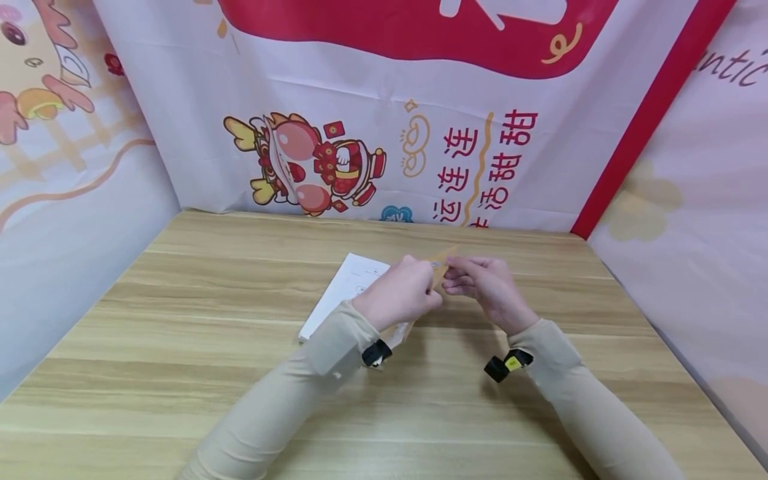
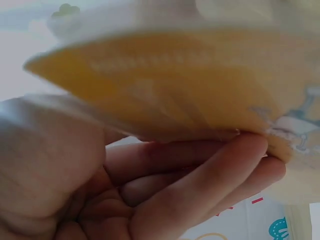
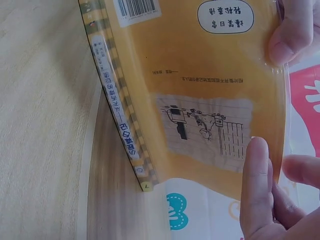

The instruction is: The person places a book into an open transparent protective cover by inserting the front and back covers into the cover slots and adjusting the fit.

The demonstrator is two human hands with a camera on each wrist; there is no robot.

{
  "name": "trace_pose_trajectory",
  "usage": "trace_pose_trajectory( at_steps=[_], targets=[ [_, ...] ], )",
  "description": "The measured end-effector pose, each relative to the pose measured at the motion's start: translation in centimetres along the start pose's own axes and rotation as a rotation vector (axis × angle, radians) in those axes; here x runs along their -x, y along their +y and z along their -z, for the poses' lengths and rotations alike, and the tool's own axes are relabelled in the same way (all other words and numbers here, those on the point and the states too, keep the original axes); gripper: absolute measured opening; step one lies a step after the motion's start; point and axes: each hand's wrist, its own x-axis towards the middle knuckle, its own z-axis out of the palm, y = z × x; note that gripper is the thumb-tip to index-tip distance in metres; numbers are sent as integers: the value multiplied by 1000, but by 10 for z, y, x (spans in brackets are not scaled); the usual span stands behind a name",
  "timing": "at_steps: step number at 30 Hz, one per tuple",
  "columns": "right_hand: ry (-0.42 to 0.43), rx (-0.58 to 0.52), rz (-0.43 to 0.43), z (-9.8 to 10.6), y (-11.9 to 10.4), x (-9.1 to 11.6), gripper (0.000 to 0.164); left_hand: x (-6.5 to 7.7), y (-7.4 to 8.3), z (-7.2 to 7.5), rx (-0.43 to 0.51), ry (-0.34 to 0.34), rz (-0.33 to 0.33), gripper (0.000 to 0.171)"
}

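Note:
Held up on edge between both hands is a yellow book point(image 3: 210, 60) in a clear plastic cover. Its back shows a barcode, a line drawing and a checkered spine point(image 3: 120, 110). My left hand point(image 1: 403, 291) grips the book near its far-left part, its thumb point(image 3: 285, 47) on the cover by the open edge. The right hand point(image 1: 485, 288) pinches the outer edge, one fingertip point(image 3: 257, 150) flat against the back cover. In the left wrist view the yellow cover point(image 2: 165, 85) is blurred, with curled fingers point(image 2: 200, 190) beneath it.
A flat white booklet or box point(image 1: 339, 290) with small print lies on the wood-grain table point(image 1: 180, 320), partly hidden behind the left hand and forearm. Printed cloth point(image 1: 372, 80) hangs along the table's back. Each wrist wears a small black camera point(image 1: 497, 368).

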Motion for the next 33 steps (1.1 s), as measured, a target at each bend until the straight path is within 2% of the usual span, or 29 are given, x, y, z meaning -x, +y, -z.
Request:
trace_pose_trajectory(
  at_steps=[3,5,8,17,29,33],
  targets=[
    [-2,10,-5,0,-1,0,53,1,1,1,-13,9,3,34],
    [-7,17,-8,0,-1,1,55,1,1,1,-16,13,4,33],
    [-13,21,-3,0,-1,1,53,2,1,2,-24,19,-5,34],
    [-25,23,-6,1,-1,-1,51,2,-1,5,40,-2,-3,37],
    [-73,0,11,1,-2,1,50,1,-8,13,-26,14,-6,42],
    [-79,2,5,1,-2,1,44,0,-8,15,-27,15,-4,42]
  ],
)
